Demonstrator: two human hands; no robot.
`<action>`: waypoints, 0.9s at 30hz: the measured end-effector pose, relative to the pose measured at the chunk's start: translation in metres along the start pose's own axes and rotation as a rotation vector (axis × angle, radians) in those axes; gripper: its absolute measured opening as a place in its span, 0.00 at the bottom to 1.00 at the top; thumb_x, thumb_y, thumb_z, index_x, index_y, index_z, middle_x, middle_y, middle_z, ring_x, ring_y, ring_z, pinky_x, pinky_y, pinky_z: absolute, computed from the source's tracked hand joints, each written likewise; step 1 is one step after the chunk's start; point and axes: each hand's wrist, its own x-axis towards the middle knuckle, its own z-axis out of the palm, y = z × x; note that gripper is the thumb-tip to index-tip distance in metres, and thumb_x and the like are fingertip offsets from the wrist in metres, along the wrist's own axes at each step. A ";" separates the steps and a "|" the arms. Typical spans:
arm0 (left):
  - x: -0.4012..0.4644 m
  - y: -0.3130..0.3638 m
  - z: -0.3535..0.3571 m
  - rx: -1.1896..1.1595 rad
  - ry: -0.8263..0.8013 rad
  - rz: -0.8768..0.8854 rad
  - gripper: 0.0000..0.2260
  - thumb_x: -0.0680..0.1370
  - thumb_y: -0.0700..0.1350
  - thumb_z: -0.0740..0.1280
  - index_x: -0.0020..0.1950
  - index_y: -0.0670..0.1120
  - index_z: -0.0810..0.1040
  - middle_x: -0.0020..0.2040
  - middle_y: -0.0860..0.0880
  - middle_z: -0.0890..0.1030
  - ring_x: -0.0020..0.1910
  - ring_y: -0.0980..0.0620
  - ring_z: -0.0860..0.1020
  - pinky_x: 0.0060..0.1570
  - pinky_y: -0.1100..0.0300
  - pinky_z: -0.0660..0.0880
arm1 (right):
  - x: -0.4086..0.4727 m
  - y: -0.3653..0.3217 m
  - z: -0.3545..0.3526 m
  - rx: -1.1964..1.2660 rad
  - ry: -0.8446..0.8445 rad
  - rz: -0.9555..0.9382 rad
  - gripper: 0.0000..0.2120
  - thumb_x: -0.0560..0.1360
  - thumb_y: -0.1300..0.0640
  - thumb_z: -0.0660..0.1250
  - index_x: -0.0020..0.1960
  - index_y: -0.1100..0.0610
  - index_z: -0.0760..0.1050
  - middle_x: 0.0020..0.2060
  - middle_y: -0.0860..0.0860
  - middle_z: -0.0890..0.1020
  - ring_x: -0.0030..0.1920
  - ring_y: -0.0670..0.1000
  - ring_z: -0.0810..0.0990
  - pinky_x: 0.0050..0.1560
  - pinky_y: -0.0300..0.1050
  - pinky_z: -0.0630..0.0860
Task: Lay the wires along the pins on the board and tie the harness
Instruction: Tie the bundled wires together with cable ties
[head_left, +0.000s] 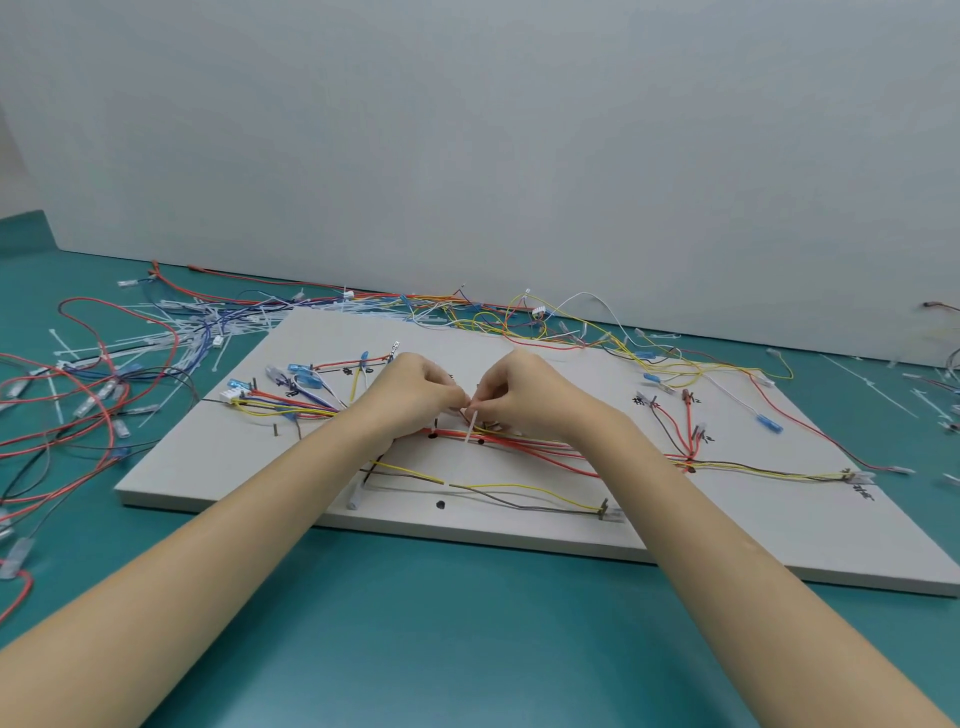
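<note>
Over the board, both hands' fingers pinching a white cable tie

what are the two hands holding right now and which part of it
Both the left hand and the right hand pinch a white cable tie near its upper end, above the red wires; its lower tail hangs free. The exact grip is hidden by fingertips.

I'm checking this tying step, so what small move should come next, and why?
Probably pull the white cable tie snug. Both hands, left hand and right hand, pinch it at the red wire bundle in the middle of the board, and its tail sticks out loose, so it doesn't look tightened yet.
</note>
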 end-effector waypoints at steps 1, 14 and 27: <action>0.000 -0.001 0.000 0.022 -0.004 0.015 0.05 0.73 0.41 0.71 0.42 0.40 0.85 0.42 0.44 0.85 0.40 0.51 0.77 0.38 0.61 0.70 | -0.002 0.001 -0.001 0.020 -0.004 0.004 0.07 0.73 0.60 0.72 0.40 0.63 0.83 0.32 0.59 0.82 0.29 0.46 0.72 0.33 0.40 0.71; 0.005 -0.007 0.004 0.109 -0.056 0.095 0.04 0.74 0.42 0.73 0.41 0.43 0.86 0.40 0.57 0.83 0.40 0.58 0.78 0.40 0.65 0.72 | -0.035 0.027 0.001 0.079 0.123 0.048 0.04 0.74 0.59 0.70 0.42 0.55 0.84 0.34 0.44 0.82 0.33 0.39 0.76 0.36 0.31 0.70; -0.002 -0.003 0.009 0.095 -0.069 0.106 0.04 0.72 0.42 0.75 0.42 0.42 0.86 0.38 0.47 0.84 0.37 0.54 0.77 0.42 0.61 0.71 | -0.040 0.029 0.009 0.045 0.172 0.010 0.05 0.75 0.59 0.68 0.45 0.54 0.82 0.35 0.44 0.79 0.36 0.41 0.75 0.38 0.33 0.69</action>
